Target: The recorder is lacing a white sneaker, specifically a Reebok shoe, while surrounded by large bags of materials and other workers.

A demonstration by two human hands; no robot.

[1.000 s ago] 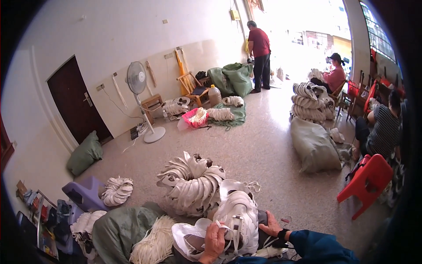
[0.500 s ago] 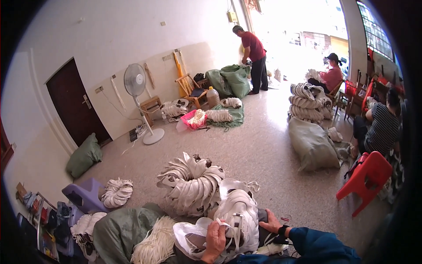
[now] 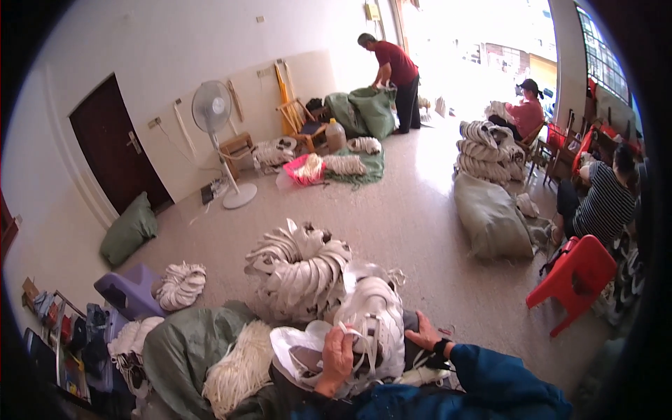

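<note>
Tugging the thin white lace your left hand pinches could topple stacked white shoe uppers; your right hand has an unclear grip.

"What's worn around the right hand?"
"Just behind it, a black band at the wrist."
"Farther back?"
"A creased, deep teal-blue sleeve."
"And the left hand?"
"Ungloved, like the right."
</note>
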